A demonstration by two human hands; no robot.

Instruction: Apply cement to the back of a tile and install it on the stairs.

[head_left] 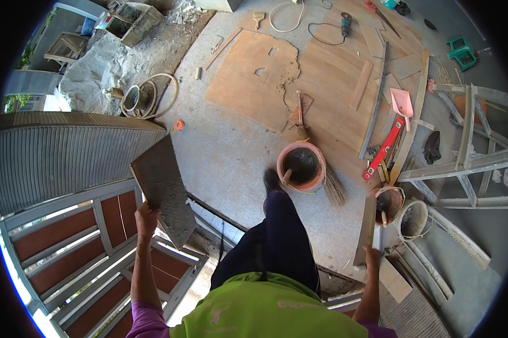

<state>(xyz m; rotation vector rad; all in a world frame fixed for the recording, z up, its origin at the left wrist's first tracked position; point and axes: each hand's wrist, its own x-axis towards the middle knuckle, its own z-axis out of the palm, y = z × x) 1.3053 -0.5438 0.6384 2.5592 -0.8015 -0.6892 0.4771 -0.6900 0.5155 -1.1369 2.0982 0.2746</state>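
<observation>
My left hand (147,221) is closed on the edge of a dark rectangular tile (162,183). Combed ridges cover much of its visible face, and it hangs tilted beside my left leg. On the other side, my right hand (371,257) grips a narrow tan slab (366,228), seen almost edge-on; its broad face is hidden from me. Just past that slab stands a bucket (397,209) of grey mortar with a tool handle in it. A larger pink bucket (323,177) of dark mortar, also with a handle in it, stands by my foot.
Ahead lie a brown sheet (237,84), wood-look planks (327,73) and a straw broom (335,188). At right are a red spirit level (383,149), a pink dustpan (401,102), a pale bucket (414,218) and a ladder (465,129). Left stands a barred gate (101,225).
</observation>
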